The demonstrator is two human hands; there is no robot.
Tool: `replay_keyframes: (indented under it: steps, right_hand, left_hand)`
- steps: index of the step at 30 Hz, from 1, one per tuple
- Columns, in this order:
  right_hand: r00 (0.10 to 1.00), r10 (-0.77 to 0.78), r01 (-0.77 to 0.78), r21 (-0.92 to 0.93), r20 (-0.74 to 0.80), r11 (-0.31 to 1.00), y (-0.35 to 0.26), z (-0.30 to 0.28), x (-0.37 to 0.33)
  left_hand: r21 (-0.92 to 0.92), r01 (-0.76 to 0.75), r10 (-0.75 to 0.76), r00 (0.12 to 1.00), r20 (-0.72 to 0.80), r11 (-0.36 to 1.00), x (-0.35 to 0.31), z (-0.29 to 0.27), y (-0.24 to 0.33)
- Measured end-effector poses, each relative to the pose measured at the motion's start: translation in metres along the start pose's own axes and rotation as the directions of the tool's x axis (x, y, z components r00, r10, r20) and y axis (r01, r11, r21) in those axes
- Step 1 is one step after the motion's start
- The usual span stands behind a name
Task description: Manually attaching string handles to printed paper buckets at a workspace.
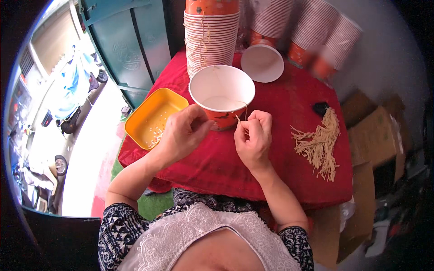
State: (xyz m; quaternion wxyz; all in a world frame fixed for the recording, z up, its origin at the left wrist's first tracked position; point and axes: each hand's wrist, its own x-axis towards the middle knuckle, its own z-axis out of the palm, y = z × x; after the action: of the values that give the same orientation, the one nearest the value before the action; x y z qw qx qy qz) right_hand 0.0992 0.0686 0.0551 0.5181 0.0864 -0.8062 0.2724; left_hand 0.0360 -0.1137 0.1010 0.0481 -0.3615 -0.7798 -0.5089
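In front of me stands an orange paper bucket (217,118) with a white inside and dark figures on its wall. A thin tan cord (246,108) loops over its near right rim. My right hand (254,137) pinches the cord, and a short end sticks up from the fingertips. Left of it, my left hand (183,133) is closed in a pinch beside the bucket's near wall; whatever its fingertips hold is too small to make out. Close to that wrist sits a yellow tray (143,108) with small white bits in it.
A tall stack of paper buckets (211,38) with cords hanging down it rises behind. Another white bucket (262,63) lies tipped near more stacks (312,27). A bundle of tan cords (318,144) rests on the red cloth (289,180). Cardboard boxes (373,135) stand at right.
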Motion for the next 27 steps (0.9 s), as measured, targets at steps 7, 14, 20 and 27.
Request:
replay_keyframes:
  steps: [7,14,20,27]
  right_hand:
    - [1.000,-0.012,0.012,-0.032,0.019,0.999,0.003,0.008,0.000]
    - [0.998,-0.031,0.036,-0.095,0.061,0.995,0.006,0.010,0.001]
    - [0.997,-0.025,0.032,-0.101,0.071,0.994,0.008,0.014,0.002]
    - [0.996,-0.019,0.027,-0.094,0.085,0.995,0.011,0.014,0.005]
  left_hand:
    - [0.012,0.009,-0.009,1.000,-0.006,1.000,-0.002,-0.006,-0.009]
    - [0.034,-0.021,0.021,1.000,0.005,0.999,0.000,-0.008,-0.010]
    - [0.035,0.017,-0.018,0.999,0.026,0.999,0.002,-0.011,-0.006]
    - [0.152,-0.255,0.258,0.966,0.002,0.955,0.051,-0.018,-0.001]
